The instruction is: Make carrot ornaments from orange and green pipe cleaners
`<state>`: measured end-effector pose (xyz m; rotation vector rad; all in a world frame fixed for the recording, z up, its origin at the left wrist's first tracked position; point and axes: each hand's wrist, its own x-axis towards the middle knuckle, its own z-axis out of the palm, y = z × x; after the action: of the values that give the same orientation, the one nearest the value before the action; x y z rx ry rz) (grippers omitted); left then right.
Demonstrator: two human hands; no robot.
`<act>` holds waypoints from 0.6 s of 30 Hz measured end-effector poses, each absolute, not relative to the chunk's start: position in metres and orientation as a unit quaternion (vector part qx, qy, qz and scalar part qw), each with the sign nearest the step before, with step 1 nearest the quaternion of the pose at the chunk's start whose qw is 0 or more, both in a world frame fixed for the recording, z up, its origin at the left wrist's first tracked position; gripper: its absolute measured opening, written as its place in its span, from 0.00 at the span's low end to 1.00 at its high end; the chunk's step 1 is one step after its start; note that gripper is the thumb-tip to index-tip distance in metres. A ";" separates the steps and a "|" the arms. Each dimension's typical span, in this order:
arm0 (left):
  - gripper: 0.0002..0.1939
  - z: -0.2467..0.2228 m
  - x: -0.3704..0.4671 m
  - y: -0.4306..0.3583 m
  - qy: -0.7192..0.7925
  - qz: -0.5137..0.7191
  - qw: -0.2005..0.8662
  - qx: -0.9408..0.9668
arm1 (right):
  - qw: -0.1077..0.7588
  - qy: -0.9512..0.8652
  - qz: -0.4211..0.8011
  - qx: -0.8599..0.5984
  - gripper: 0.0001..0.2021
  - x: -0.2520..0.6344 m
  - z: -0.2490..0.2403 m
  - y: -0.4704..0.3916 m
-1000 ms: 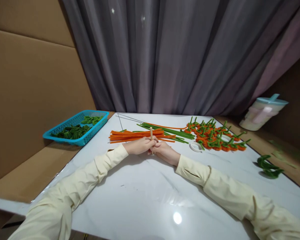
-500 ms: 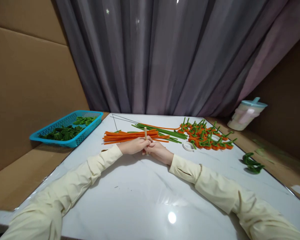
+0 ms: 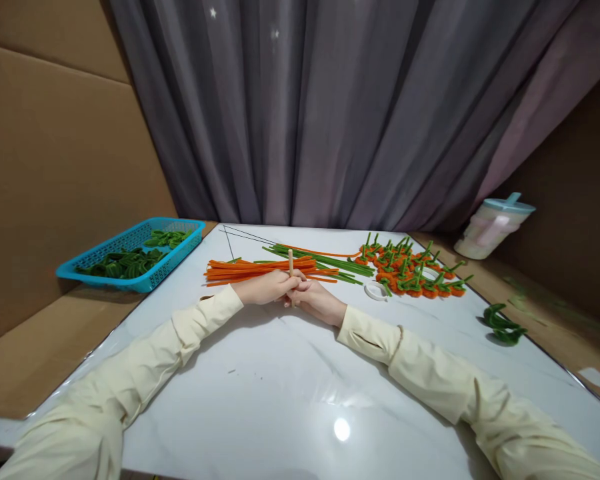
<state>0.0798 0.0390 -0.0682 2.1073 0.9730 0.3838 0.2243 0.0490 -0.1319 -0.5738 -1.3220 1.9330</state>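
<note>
My left hand (image 3: 263,288) and my right hand (image 3: 323,303) meet over the middle of the table, fingers closed around a thin wooden stick (image 3: 291,260). The stick stands upright, its top poking out above the fingers and a short end showing below. Anything wound on it is hidden by the fingers. Just behind my hands lies a bundle of orange pipe cleaners (image 3: 240,269). Green pipe cleaners (image 3: 325,259) are spread behind and to the right of them. A white ring-shaped roll (image 3: 377,291) lies to the right of my right hand.
Many fuzzy orange pieces with green stems (image 3: 405,270) crowd the back right. A blue basket (image 3: 153,287) at the left holds green curled pieces. Some green curls (image 3: 503,325) lie near the right edge. A lidded cup (image 3: 493,227) stands beyond; a grey curtain (image 3: 290,120) hangs behind.
Both hands stay together on the stick, with only slight finger movement. The whole view has shifted a little; nothing else on the table has moved.
</note>
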 end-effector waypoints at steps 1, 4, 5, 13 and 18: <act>0.16 -0.068 0.080 0.039 0.384 0.150 0.383 0.827 | 0.356 -0.513 0.750 -0.220 0.12 0.224 -0.132 0.049; 0.19 -0.066 0.080 0.037 0.399 0.139 0.369 0.828 | 0.354 -0.515 0.751 -0.212 0.11 0.224 -0.130 0.049; 0.21 -0.065 0.081 0.036 0.402 0.135 0.363 0.830 | 0.354 -0.516 0.752 -0.210 0.10 0.224 -0.130 0.049; 0.26 -0.064 0.081 0.037 0.407 0.134 0.338 0.838 | 0.354 -0.510 0.760 -0.191 0.07 0.225 -0.127 0.047; 0.22 -0.066 0.077 0.041 0.380 0.139 0.365 0.839 | 0.347 -0.500 0.774 -0.172 0.08 0.230 -0.125 0.049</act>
<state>0.0772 0.0406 -0.0661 2.1570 0.9770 0.3586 0.2305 0.0487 -0.1255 -0.4460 -1.2972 2.0088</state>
